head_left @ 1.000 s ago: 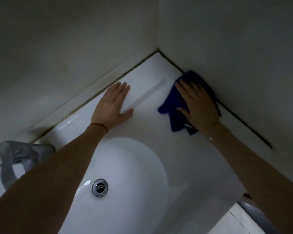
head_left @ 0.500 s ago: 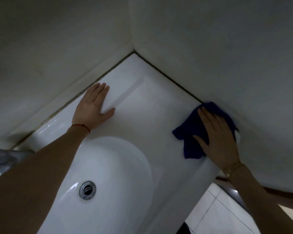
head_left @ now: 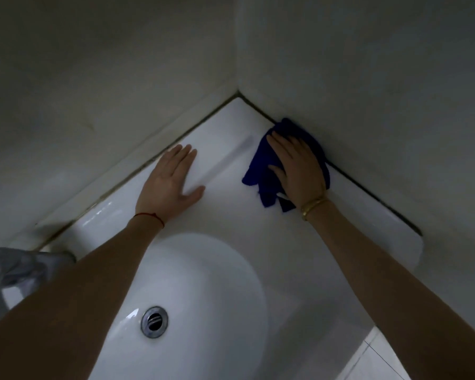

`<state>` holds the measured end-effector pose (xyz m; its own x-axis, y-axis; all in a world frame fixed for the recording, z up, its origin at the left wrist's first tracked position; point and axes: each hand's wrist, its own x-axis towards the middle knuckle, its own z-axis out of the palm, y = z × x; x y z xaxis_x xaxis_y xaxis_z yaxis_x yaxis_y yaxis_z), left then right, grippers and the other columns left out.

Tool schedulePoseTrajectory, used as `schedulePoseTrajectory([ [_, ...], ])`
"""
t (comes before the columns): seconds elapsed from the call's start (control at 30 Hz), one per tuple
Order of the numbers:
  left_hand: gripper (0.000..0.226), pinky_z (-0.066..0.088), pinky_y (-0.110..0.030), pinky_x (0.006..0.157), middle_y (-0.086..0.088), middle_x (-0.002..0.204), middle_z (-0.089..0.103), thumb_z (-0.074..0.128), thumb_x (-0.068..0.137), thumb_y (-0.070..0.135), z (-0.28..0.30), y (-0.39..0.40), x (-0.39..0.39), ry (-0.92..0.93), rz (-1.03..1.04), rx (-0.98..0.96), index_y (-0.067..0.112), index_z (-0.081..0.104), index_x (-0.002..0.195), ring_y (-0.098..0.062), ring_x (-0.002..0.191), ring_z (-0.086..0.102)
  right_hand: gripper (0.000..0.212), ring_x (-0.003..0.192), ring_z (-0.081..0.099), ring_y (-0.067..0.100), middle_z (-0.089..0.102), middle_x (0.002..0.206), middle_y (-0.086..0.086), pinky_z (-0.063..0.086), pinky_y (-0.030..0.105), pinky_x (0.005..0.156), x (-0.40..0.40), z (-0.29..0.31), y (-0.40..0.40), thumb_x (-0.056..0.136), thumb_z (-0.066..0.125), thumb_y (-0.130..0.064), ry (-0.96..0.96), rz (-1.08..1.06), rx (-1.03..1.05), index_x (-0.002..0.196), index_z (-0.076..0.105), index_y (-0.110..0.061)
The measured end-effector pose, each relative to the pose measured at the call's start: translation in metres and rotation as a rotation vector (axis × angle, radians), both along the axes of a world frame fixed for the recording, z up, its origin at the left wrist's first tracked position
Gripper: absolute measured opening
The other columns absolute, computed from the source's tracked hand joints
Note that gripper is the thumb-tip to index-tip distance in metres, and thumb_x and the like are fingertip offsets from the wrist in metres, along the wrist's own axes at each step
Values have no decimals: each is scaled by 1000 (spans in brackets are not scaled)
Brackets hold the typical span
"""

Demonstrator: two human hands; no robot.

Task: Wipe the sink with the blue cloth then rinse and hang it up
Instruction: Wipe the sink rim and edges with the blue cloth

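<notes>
Blue cloth (head_left: 261,165) pressed flat by right hand (head_left: 299,171), fingers straight, on sink (head_left: 231,215) ledge near corner; cloth partly hidden. Left hand (head_left: 170,179) flat, open, beside it; drain (head_left: 154,321) below.

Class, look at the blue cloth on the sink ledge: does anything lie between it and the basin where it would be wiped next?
Nothing visible does. The right hand presses the blue cloth flat beside the wall; bare white ledge runs from it to the basin.

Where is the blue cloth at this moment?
In the head view the blue cloth lies on the sink ledge near the back right corner, against the right wall, pressed flat under the right hand.
</notes>
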<state>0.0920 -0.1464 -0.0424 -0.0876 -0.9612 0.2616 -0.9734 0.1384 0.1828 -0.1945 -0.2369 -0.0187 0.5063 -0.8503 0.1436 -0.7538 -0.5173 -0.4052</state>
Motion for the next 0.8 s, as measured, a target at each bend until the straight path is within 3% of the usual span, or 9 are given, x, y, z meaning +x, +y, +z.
schedulePoseTrajectory([
  [0.13, 74, 30, -45, 118, -15, 152, 41, 65, 89, 43, 0, -1, 0, -20, -14, -7, 3, 40, 146, -30, 143, 34, 42, 127, 48, 32, 51, 138, 19, 26, 28, 109, 51, 5, -27, 98, 49, -12, -292, -96, 113, 137, 45, 2],
  [0.2, 75, 31, -47, 116, -16, 151, 42, 67, 88, 41, 1, 0, -1, -20, -6, -10, 1, 41, 145, -31, 142, 35, 44, 130, 45, 28, 49, 141, 15, 25, 27, 111, 72, 8, -38, 100, 48, -17, -334, -114, 161, 140, 42, -2],
  [0.37, 79, 21, -35, 120, -17, 148, 45, 68, 84, 44, 3, -2, -2, -26, 58, -3, -2, 42, 143, -32, 141, 35, 61, 140, 31, 26, 38, 151, 6, 18, 40, 119, 89, -6, -37, 96, 45, -48, -45, 199, 45, 146, 37, -13],
  [0.43, 83, 18, -33, 120, -17, 150, 42, 66, 85, 48, 3, 0, -3, -35, 76, 13, -1, 39, 145, -31, 143, 33, 69, 141, 31, 26, 35, 153, 4, 18, 42, 118, 87, -8, -50, 93, 43, -58, 43, 209, -10, 147, 34, -16],
  [0.57, 85, 22, -39, 120, -18, 151, 40, 65, 85, 50, 2, 1, -4, -20, 103, 36, 0, 36, 147, -31, 143, 32, 70, 136, 37, 29, 37, 152, 8, 23, 43, 116, 116, -3, -58, 92, 43, -55, 19, -67, -27, 147, 34, -13],
  [0.63, 82, 25, -38, 120, -18, 148, 45, 67, 84, 46, 5, -1, -4, 12, 52, -3, -2, 40, 144, -32, 140, 37, 67, 138, 33, 29, 36, 153, 7, 19, 45, 117, 125, -9, -35, 93, 43, -52, -5, -21, -42, 147, 35, -13],
  [0.7, 80, 22, -34, 121, -17, 145, 48, 69, 82, 44, 6, -4, -3, 47, 11, -41, -3, 43, 142, -32, 137, 40, 63, 141, 30, 28, 34, 154, 3, 16, 45, 119, 114, -13, -27, 95, 41, -51, 8, 155, -66, 148, 34, -16],
  [0.8, 84, 18, -33, 120, -17, 150, 42, 67, 84, 48, 5, -1, -3, 9, 74, 20, 0, 38, 146, -32, 141, 35, 63, 139, 33, 29, 34, 154, 5, 25, 45, 115, 98, -5, -67, 96, 39, -51, 69, 155, -67, 148, 32, -17],
])
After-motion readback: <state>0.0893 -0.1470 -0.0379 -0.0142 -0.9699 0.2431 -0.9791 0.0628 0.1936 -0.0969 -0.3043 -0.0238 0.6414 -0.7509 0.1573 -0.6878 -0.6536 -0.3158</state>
